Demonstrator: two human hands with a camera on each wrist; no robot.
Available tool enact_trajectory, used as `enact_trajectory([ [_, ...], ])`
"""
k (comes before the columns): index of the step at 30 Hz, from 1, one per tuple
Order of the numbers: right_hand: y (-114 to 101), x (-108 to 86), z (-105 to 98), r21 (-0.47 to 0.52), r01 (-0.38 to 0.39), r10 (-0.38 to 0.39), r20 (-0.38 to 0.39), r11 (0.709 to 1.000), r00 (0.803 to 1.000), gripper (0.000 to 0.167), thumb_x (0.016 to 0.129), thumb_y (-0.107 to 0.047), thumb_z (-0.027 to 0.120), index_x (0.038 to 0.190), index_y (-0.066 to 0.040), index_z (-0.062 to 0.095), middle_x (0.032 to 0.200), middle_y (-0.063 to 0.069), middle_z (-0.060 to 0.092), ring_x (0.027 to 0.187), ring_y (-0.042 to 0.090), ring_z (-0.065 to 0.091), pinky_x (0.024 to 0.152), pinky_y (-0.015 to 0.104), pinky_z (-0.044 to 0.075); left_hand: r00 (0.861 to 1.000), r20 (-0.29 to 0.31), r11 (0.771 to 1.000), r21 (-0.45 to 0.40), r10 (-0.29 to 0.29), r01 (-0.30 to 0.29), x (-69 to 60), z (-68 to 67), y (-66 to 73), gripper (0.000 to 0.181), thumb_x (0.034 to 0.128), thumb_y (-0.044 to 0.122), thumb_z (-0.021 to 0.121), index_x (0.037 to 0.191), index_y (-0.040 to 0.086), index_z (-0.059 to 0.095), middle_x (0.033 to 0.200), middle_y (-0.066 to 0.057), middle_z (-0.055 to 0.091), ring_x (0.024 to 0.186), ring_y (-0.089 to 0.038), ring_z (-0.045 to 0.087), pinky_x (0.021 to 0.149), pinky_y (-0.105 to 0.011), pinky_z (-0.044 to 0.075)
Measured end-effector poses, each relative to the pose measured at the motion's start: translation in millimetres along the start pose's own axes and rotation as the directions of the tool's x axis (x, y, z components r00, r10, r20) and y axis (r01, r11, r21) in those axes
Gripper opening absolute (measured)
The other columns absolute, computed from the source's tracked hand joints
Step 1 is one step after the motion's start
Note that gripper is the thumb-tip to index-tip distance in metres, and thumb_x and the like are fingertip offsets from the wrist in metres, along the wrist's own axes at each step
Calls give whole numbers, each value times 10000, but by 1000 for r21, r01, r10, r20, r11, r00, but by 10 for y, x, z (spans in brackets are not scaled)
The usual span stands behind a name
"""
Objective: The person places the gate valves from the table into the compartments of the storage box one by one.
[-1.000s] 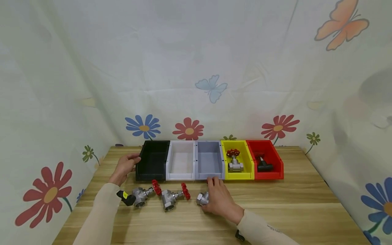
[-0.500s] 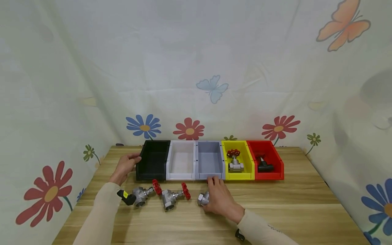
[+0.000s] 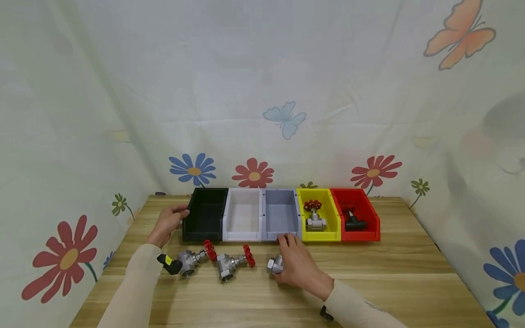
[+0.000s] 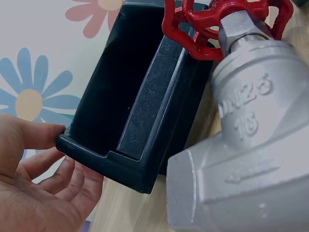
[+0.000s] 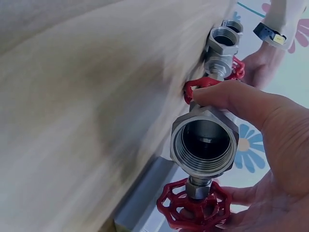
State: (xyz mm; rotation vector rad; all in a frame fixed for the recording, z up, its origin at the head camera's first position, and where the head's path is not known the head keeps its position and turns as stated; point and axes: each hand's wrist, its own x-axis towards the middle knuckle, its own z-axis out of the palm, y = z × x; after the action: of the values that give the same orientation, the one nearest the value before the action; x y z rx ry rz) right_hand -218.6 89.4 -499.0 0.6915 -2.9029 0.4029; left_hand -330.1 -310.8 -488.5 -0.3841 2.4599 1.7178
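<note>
In the head view my left hand (image 3: 166, 224) is at the left side of the black bin (image 3: 189, 228). The left wrist view shows its thumb and fingers (image 4: 53, 174) gripping a corner of that bin (image 4: 145, 169). My right hand (image 3: 302, 269) holds a metal valve (image 3: 275, 265) just in front of the grey bin (image 3: 281, 236). In the right wrist view, the thumb of this hand (image 5: 285, 154) presses the body of the valve (image 5: 212, 166), whose threaded opening faces the camera; other fingers are behind its red handwheel (image 5: 193, 210).
Two red-wheeled valves (image 3: 189, 264) (image 3: 225, 268) lie left of the right hand. White (image 3: 243, 236), yellow (image 3: 321, 236) and red (image 3: 361, 235) bins complete the row. A red-wheeled valve (image 3: 316, 222) lies in the yellow bin, a black-bodied one (image 3: 354, 223) in the red.
My right hand has shifted slightly to the right with the valve. My left hand stays at the black bin.
</note>
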Motion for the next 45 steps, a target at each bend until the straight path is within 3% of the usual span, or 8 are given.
enact_trajectory([
  [6,-4,-11,-95,1,33,-33,-42,999,999,1017,545,-397,912,1375,-48,439,1313,158,500,1173,330,502,1013,458,485,1000,-1,1000,4,25,-25,-1,-5,2,491,1048,245,443,1499,61,383,1531,-195,391,1366,-363,405,1097,-510,409],
  [16,65,2,-212,-3,90,-90,-32,996,995,993,546,-407,926,1349,-63,453,1313,154,496,1174,319,502,1030,466,474,1000,-6,1000,5,23,-23,1,10,-13,484,1045,238,450,1486,45,398,1519,-205,404,1349,-365,420,1095,-515,410],
  [32,182,117,-465,-4,131,-130,87,991,988,976,589,-405,922,1389,-133,432,1361,104,485,1209,267,479,1063,447,468,1000,-6,999,9,31,-31,16,14,-30,482,1045,239,449,1484,47,400,1512,-208,409,1345,-374,421,1093,-526,410],
  [45,257,267,-658,-30,132,-129,78,991,989,987,587,-413,928,1398,-151,431,1354,67,479,1210,217,470,1037,407,496,999,3,999,16,40,-40,8,4,-20,492,1045,241,451,1489,40,390,1517,-212,399,1348,-370,418,1087,-515,417],
])
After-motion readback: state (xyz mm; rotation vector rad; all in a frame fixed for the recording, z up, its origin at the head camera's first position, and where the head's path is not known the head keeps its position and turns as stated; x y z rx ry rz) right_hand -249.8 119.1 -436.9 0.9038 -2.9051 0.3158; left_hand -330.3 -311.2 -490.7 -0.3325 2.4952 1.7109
